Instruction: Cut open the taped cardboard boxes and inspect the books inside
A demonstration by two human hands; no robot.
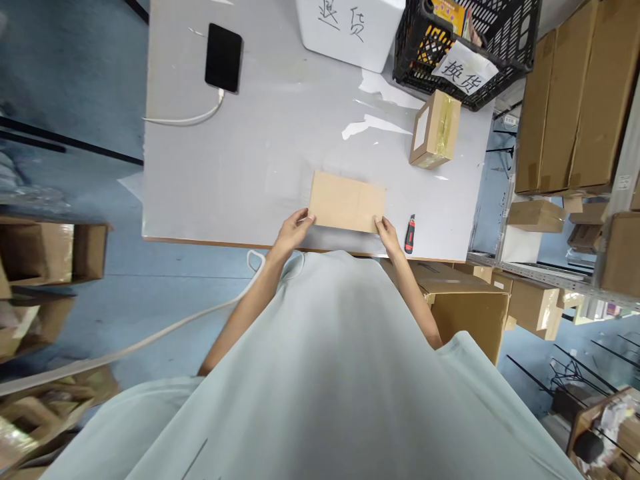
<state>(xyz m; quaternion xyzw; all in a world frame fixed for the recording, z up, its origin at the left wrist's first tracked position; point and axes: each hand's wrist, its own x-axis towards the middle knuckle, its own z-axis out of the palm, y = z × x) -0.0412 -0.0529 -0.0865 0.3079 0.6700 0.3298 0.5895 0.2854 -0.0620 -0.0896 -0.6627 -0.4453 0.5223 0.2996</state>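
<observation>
A flat brown piece of cardboard [347, 201], perhaps a folded carton, is held between both hands just above the table's front edge. My left hand [294, 230] pinches its lower left corner, thumb on top. At the lower right corner, my right hand [387, 235] grips it the same way, thumb uppermost. To the right of that hand lies a red and black box cutter [410, 235]. Farther back on the right stands a small taped cardboard box [436, 130] with a white label on its side.
On the grey table [225, 173] rest a black tablet or phone [223, 58] with a white cable, a white bin [350, 33] and a black crate [415, 73]. Torn white scraps [375, 125] lie near the box. Shelves of cartons [565, 100] flank the right side; open cartons [90, 253] sit left.
</observation>
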